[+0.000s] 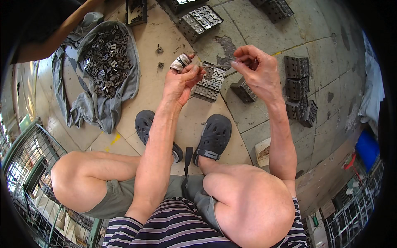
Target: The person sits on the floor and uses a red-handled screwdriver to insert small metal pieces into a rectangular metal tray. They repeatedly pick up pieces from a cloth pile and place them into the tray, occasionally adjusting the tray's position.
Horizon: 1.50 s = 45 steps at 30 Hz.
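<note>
Strand, thin and greyish, spans the gap between your hands, above the ridged metal block as you look down; wire or cord, can't tell. Your left hand looks pinched, thumb against finger, on one end; a white wrap with a dark band covers one finger. Your right hand seems to nip the other end at the thumb tip, other fingers loosely curled. Step in hand, my read: handling the strand, drawn roughly straight. Next move calls for firm pinches and even tension, as something this thin could slip. Materials: ridged block looks like hard-edged steel, chevron notches on top. Small block just right of it, boxy, dark. Stacked blocks farther right show holes in their sides. To your left, crumpled, soft grey cloth carries loose, angular metal pieces
</note>
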Each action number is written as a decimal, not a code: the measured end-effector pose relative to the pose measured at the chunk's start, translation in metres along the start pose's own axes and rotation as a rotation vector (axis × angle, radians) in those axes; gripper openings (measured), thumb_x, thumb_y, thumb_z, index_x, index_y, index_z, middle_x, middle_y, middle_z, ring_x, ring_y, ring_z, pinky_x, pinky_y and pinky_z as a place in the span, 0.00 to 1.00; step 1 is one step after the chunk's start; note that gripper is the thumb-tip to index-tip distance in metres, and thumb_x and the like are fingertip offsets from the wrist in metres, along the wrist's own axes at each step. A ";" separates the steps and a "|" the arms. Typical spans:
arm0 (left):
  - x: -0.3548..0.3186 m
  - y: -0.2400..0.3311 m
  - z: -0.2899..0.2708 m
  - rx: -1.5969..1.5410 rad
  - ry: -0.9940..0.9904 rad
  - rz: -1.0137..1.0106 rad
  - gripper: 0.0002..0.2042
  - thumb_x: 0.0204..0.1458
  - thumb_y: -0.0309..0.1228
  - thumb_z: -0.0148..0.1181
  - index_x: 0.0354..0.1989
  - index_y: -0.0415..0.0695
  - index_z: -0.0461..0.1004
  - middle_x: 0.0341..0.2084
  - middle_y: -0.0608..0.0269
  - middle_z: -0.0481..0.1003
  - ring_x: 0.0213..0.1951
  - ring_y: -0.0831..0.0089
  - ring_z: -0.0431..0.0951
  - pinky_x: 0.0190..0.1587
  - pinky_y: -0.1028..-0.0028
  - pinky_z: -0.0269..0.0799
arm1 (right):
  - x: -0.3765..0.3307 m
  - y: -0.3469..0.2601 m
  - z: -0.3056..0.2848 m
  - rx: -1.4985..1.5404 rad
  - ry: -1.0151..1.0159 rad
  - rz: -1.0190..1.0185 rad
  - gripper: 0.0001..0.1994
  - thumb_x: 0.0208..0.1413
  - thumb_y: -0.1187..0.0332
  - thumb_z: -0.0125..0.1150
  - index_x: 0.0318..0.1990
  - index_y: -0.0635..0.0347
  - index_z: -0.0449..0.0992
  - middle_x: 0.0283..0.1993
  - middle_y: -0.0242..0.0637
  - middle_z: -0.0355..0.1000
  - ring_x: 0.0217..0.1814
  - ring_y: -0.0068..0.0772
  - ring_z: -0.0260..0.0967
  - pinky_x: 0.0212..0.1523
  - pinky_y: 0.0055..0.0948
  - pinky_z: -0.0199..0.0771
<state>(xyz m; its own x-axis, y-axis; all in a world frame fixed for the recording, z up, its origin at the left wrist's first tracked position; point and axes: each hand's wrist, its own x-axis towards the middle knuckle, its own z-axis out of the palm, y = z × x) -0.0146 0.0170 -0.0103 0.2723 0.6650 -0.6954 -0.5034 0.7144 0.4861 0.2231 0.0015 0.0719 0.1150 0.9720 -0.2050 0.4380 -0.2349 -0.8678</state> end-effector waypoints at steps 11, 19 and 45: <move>-0.003 -0.004 0.000 0.293 -0.130 0.130 0.27 0.58 0.17 0.69 0.65 0.37 0.69 0.36 0.57 0.84 0.40 0.64 0.86 0.46 0.65 0.85 | 0.017 -0.017 -0.026 -0.022 -0.308 0.131 0.08 0.58 0.75 0.70 0.43 0.67 0.82 0.32 0.32 0.79 0.30 0.20 0.74 0.32 0.25 0.75; -0.001 -0.001 0.015 0.330 -0.146 0.238 0.26 0.54 0.16 0.72 0.63 0.36 0.73 0.35 0.57 0.85 0.38 0.70 0.86 0.46 0.70 0.83 | 0.004 0.022 0.016 0.967 -0.219 0.102 0.06 0.64 0.73 0.69 0.45 0.64 0.82 0.38 0.36 0.82 0.49 0.31 0.80 0.49 0.31 0.79; 0.006 -0.060 -0.012 0.960 0.332 0.318 0.25 0.48 0.27 0.79 0.56 0.38 0.81 0.47 0.58 0.81 0.49 0.72 0.78 0.51 0.70 0.76 | -0.020 0.079 0.061 0.076 0.053 0.086 0.03 0.61 0.78 0.68 0.39 0.69 0.83 0.36 0.38 0.85 0.37 0.24 0.83 0.41 0.26 0.83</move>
<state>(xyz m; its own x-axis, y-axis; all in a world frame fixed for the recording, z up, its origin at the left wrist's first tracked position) 0.0074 -0.0241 -0.0502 -0.0680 0.8619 -0.5025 0.3847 0.4874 0.7839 0.2010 -0.0355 -0.0206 0.1968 0.9460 -0.2575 0.3563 -0.3137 -0.8801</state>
